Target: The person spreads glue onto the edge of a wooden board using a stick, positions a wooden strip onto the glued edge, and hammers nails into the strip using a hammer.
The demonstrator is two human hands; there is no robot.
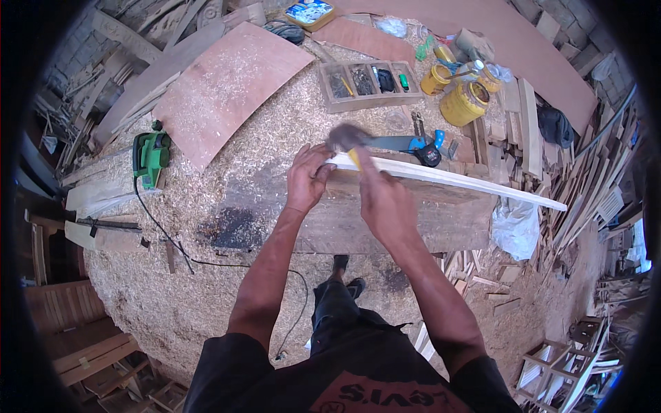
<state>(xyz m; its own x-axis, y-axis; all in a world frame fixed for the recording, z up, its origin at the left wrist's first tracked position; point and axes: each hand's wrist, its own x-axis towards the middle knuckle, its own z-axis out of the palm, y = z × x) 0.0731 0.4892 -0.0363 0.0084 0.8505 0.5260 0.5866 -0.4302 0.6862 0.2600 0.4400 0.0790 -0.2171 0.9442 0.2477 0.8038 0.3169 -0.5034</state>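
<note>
My left hand (306, 177) is closed around the left end of a long pale wood strip (454, 180). The strip lies across the workbench (330, 220) and runs out to the right past its edge. In my right hand (387, 206) is a hammer (350, 138), gripped by its yellow handle. Its dark head, smeared by motion, is just over the strip's end beside my left fingers. Whether a nail is there cannot be made out. Just beyond the strip lie a handsaw (392, 143) with a blue handle and a black tape measure (430, 155).
A divided wooden tray (368, 103) of small hardware sits at the back, with yellow containers (465, 103) to its right. A green power planer (151, 158) rests at left, its cord trailing down. A plywood sheet (234, 89) and shavings cover the far left.
</note>
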